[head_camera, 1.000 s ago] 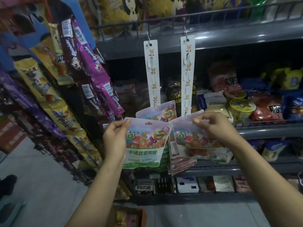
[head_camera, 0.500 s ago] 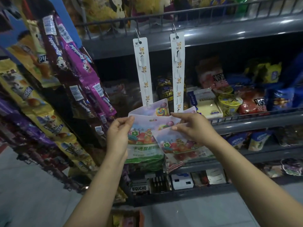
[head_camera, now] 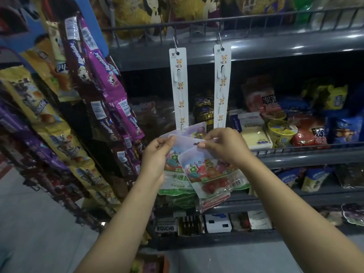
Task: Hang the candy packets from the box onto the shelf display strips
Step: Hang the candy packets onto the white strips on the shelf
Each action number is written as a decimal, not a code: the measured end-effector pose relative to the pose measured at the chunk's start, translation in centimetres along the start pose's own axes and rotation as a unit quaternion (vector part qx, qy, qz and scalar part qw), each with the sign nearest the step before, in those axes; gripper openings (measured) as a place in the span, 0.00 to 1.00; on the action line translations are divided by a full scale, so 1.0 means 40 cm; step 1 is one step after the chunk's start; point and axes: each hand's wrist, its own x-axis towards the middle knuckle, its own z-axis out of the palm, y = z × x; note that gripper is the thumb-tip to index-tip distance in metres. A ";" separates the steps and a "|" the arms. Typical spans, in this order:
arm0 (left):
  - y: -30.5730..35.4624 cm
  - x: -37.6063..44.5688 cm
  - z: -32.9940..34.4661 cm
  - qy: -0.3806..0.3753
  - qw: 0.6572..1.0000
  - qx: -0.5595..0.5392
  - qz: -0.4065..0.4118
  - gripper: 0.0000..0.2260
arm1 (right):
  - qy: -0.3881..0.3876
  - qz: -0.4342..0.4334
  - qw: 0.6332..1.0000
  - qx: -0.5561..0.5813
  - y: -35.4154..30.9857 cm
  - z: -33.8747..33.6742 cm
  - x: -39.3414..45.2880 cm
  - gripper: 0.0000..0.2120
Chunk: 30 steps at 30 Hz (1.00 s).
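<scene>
Currently, a candy packet (head_camera: 173, 164) is being pinched by the left hand (head_camera: 155, 156) and another packet (head_camera: 210, 170) by the right hand (head_camera: 224, 146), below two display strips (head_camera: 180, 89), whose lowest hooks are being hidden.

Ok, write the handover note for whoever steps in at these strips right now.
Left hand pinches the top of one candy packet. Right hand pinches the front packet, overlapping it, just below the right strip.
Done: one packet hangs low on the left strip.
Left: hook both held packets; upper hooks on both strips are free. Box sits below.
</scene>
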 end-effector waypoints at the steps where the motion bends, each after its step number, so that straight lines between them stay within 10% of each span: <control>1: -0.004 -0.001 0.001 0.007 1.000 0.003 -0.001 0.09 | -0.014 0.014 1.000 -0.005 0.001 -0.001 0.005 0.07; 16: 0.045 0.056 0.029 0.103 0.899 0.310 0.292 0.09 | 0.002 -0.049 0.985 -0.162 -0.023 -0.024 0.073 0.11; 30: 0.197 0.161 0.058 -0.125 0.935 0.325 0.063 0.16 | 0.082 -0.124 0.974 -0.169 -0.097 -0.037 0.143 0.09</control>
